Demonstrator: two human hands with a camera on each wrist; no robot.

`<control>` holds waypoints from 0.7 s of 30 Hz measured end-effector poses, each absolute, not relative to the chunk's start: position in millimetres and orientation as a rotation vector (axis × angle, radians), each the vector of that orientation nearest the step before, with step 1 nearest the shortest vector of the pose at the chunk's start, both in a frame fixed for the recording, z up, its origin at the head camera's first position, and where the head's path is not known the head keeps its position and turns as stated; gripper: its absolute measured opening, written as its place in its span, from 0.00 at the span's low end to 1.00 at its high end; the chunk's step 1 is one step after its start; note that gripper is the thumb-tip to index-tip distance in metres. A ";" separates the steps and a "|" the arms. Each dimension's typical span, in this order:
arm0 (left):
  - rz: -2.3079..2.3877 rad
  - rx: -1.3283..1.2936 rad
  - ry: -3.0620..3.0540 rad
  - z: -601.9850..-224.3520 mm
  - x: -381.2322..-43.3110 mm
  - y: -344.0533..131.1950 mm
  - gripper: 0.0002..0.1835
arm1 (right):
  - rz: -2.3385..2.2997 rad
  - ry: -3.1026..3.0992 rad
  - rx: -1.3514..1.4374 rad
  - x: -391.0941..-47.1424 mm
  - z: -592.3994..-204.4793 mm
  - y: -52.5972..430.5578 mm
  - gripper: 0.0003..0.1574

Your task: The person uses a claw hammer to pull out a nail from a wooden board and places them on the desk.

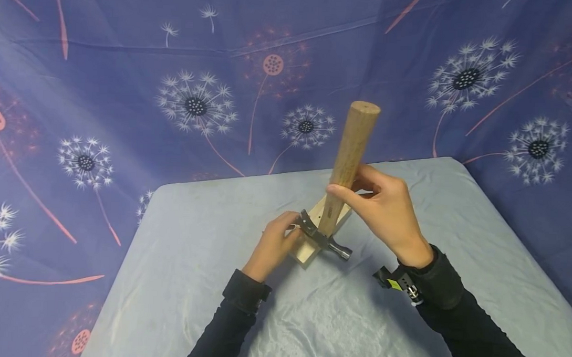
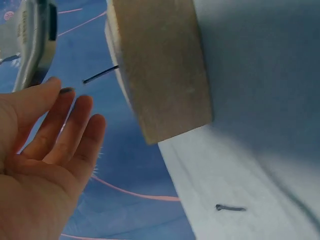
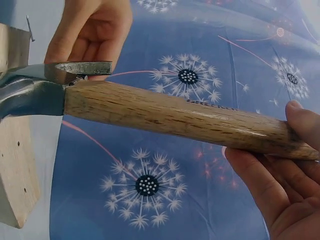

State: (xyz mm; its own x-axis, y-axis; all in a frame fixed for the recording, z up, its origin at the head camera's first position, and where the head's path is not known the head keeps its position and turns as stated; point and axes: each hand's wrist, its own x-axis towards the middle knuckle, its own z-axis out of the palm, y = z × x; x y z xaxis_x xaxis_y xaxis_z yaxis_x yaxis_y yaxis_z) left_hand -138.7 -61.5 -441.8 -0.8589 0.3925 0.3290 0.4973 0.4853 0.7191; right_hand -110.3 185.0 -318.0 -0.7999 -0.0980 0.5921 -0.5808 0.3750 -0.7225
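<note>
My right hand (image 1: 391, 216) grips a claw hammer (image 1: 353, 146) by its wooden handle, thumb on one side and fingers on the other. The handle points up and leans slightly right; the steel head (image 1: 328, 243) is low over a pale wooden block (image 1: 305, 255). At the claw, my left hand (image 1: 275, 244) pinches what looks like a nail (image 2: 66, 90) between thumb and index finger; most of it is hidden. Its other fingers are loosely bent. Another nail (image 2: 100, 75) stands out of the block's face, beside small dark holes seen in the right wrist view.
A loose nail (image 2: 231, 208) lies on the pale cloth of the table (image 1: 192, 280) near the block. Behind the table hangs a blue curtain (image 1: 282, 21) with a dandelion pattern. A small camera device (image 1: 400, 282) sticks out from my right wrist.
</note>
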 end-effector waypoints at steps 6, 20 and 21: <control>-1.324 -0.716 -2.593 -445.3 -137.3 -60.8 0.08 | 1.489 -2.178 0.599 -109.4 -318.3 182.2 0.19; -1.423 -0.568 -2.404 -446.4 -143.9 -72.4 0.07 | 1.450 -2.241 0.532 -108.9 -330.3 184.4 0.18; -1.405 -0.539 -2.404 -446.3 -144.3 -74.0 0.08 | 1.443 -2.245 0.525 -108.9 -331.1 185.5 0.19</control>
